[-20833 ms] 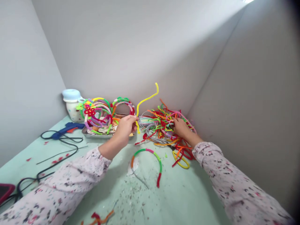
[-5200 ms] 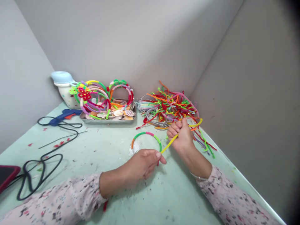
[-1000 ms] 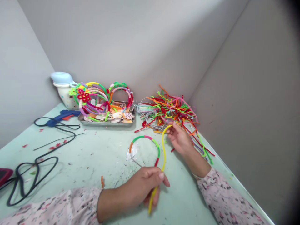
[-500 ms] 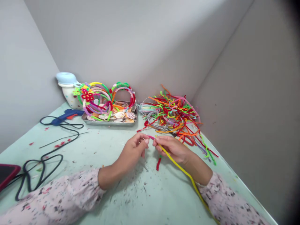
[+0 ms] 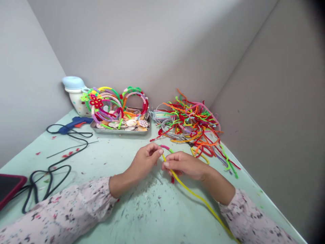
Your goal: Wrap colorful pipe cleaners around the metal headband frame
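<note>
My left hand pinches the end of a pink and green wrapped band, whose far side runs behind my right hand. A yellow fuzzy stem starts at my left fingertips, passes through the fingers of my right hand and trails down over the right sleeve. My right thumb and fingers are closed on this stem, a little below and right of the left fingertips. A short red piece shows below my right fingers. A thin grey wire lies under my left hand.
A metal tray holds shells and colourful headbands. Right of it lies a tangled pile of fuzzy stems with grey wires. At left are a cup, a blue glue gun, a black cable and a red-edged device.
The yellow stem now crosses to my left fingertips, and my right hand has shifted slightly left and down from the band. More of the pink and green band shows. The view has shifted slightly.
</note>
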Motion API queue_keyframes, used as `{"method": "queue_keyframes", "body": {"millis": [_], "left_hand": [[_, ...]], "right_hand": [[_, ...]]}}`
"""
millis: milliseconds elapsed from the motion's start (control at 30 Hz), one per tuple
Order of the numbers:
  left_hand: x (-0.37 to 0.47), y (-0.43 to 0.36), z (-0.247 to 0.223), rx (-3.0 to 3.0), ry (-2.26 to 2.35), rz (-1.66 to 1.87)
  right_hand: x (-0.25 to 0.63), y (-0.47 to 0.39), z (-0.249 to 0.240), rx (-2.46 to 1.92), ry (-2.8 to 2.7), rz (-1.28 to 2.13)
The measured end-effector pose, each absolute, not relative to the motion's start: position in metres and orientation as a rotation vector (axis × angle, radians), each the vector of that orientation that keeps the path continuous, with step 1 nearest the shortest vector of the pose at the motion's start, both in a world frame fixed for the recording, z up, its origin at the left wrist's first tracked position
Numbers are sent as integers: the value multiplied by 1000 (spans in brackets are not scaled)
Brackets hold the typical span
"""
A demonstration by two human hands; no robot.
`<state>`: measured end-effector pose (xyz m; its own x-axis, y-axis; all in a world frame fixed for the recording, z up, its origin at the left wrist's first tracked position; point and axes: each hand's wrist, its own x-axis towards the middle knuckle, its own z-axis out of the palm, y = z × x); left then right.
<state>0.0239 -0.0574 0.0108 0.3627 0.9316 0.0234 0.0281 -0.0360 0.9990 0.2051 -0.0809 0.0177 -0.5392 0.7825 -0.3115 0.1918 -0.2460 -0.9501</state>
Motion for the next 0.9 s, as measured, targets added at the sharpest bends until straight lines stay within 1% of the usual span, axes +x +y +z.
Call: {"method": "queue_keyframes", "body": {"millis": [167, 267, 367, 467, 567, 733, 900], "left_hand": [[20, -54, 12, 1390, 985, 957], [19, -53, 12, 1319, 998, 943], [18, -51, 12, 1214, 974, 940], [19, -52, 15, 1066, 887, 950], [20, -55, 19, 876, 802, 950], [20, -54, 18, 778, 756, 1007], [14, -40, 13, 793, 808, 1154]], "right_hand": [[215, -82, 37, -1375, -1885, 1584], [218, -84, 46, -1504, -2039, 1369], [219, -85, 48, -1583, -2170, 1020], [219, -84, 45, -1529, -2285, 620], [218, -82, 40, -1456, -2344, 384], [221, -81, 41, -1516, -2340, 275], [236, -81, 53, -1654, -2327, 387]]}}
